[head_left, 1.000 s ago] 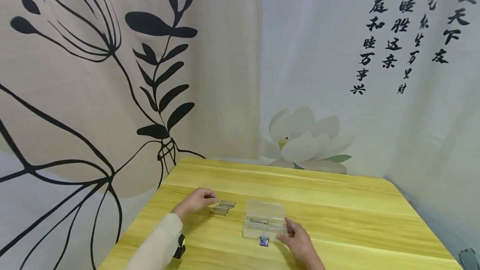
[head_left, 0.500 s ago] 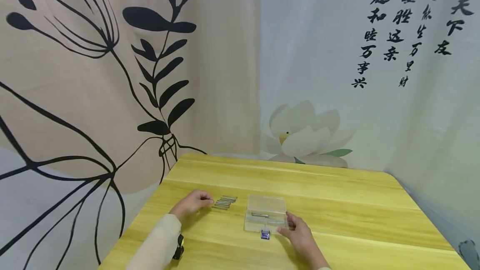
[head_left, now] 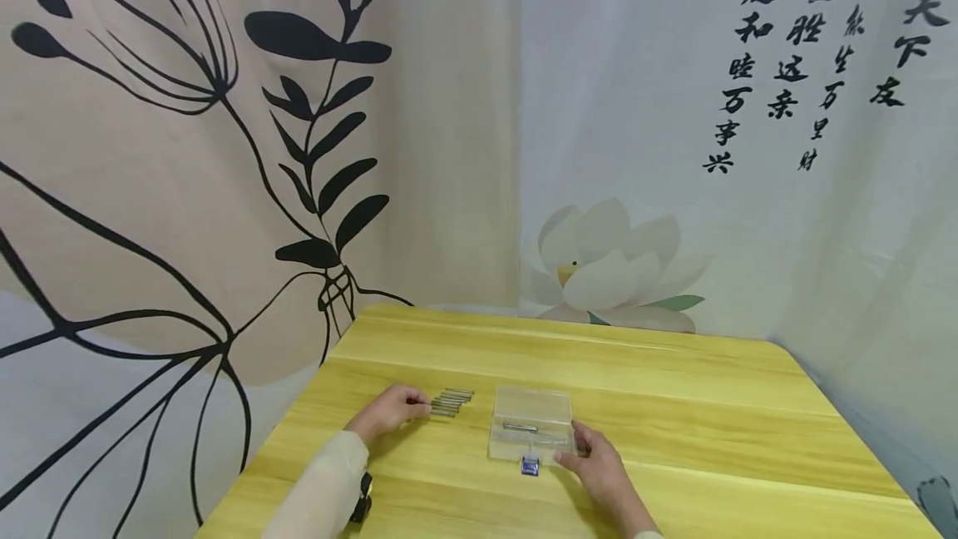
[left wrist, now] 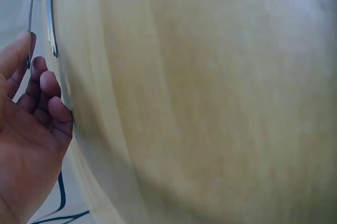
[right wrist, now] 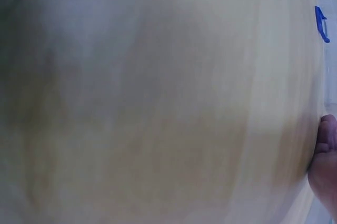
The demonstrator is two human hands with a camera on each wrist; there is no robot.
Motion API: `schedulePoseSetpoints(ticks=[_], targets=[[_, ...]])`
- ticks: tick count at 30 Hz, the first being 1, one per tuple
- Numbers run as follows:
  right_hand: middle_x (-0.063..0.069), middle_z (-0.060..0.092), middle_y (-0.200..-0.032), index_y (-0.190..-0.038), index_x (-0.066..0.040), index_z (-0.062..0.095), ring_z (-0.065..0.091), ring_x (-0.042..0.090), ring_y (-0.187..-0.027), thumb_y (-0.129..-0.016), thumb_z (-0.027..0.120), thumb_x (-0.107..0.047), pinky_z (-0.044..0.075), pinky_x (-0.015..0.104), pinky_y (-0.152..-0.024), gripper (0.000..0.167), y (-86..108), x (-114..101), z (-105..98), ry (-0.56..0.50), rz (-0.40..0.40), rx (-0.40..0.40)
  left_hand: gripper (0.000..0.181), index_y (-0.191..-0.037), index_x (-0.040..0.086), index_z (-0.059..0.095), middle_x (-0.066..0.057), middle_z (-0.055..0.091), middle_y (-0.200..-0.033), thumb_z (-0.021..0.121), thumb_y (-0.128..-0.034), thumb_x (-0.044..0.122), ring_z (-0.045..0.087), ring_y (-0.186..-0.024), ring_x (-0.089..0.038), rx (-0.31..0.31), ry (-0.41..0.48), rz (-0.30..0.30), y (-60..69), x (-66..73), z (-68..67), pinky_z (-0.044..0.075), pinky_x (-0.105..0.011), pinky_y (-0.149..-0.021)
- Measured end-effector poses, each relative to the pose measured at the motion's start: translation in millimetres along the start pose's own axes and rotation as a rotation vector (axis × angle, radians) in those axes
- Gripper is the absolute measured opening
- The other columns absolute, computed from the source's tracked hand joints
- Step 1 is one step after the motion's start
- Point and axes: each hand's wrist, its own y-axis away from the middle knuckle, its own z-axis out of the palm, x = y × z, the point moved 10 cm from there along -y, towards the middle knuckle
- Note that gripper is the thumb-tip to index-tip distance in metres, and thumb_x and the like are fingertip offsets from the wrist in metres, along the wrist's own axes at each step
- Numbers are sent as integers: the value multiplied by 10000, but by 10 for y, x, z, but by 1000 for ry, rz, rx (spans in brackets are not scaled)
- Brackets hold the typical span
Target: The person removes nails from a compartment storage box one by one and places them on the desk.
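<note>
My left hand [head_left: 392, 410] is at the near left end of a row of several slim metal rods [head_left: 453, 399] on the table. In the left wrist view, its thumb and finger pinch one slim metal rod [left wrist: 30, 16] with a small knob at its top; another metal rod [left wrist: 51, 24] lies just beside it. An open clear plastic box [head_left: 550, 441] sits right of the row, with one metal rod [head_left: 520, 427] inside. My right hand [head_left: 599, 466] grips the box's right side, thumb in front and fingers behind. In the right wrist view only part of that hand shows.
A blue latch [head_left: 530, 466] hangs at the box's front edge. The yellow wood-grain table [head_left: 696, 431] extends to the right and back. Behind it hangs a printed cloth [head_left: 449, 148] with plants and writing.
My left hand has moved slightly right, and its fingertips now meet the ends of the nearest rods. The right hand keeps its grip on the box. The head view has tilted down a little.
</note>
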Motion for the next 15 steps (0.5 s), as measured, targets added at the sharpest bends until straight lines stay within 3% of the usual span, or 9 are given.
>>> schedulePoseSetpoints(ticks=[15], targets=[[180,606,-1174,-1421,150,388,581,312,-1078,-861,776,-150,456,521,-962,745,6,-24,-17,-4,4,13,103,-930,44,719,-15,656,-882,633,-972,83,534,-778,-161,23,-108,-19,-51,10,25,450,-348,-714]])
